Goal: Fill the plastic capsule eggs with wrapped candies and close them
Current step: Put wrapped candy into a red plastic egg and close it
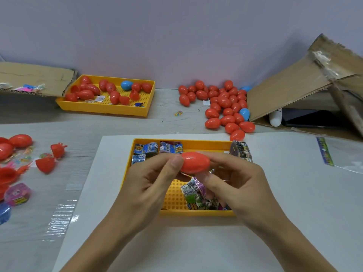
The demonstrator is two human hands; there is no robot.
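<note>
**Egg held between both hands, seam at risk**

Egg, red and lying sideways, is held in the air over the near yellow tray of wrapped candies. From the tray's middle it sits toward twelve o'clock, above the blue-wrapped candies in the far row.

Risks, as I judge them:
- If the two halves are not yet clicked home, uneven pressure from either side could skew the seam, so the egg pops apart and spills its candy back into the tray. Whether the seam is fully shut cannot be told; it looks closed from here.
- A corner of wrapper caught in the joint would keep the halves from locking. No wrapper shows at the seam.
- The shell is smooth and glossy, so a squeeze on the tapered ends could shoot it out of the grip toward the loose pile of red eggs at one o'clock.

Left hand pinches the egg's nine o'clock end, thumb laid over the front of the shell with the other fingers curled behind. Right hand grips the three o'clock end, fingers curled over the top and the thumb tucked under at five o'clock. Both grips are narrow, closed on the shell, with the egg's middle bare between them.
</note>
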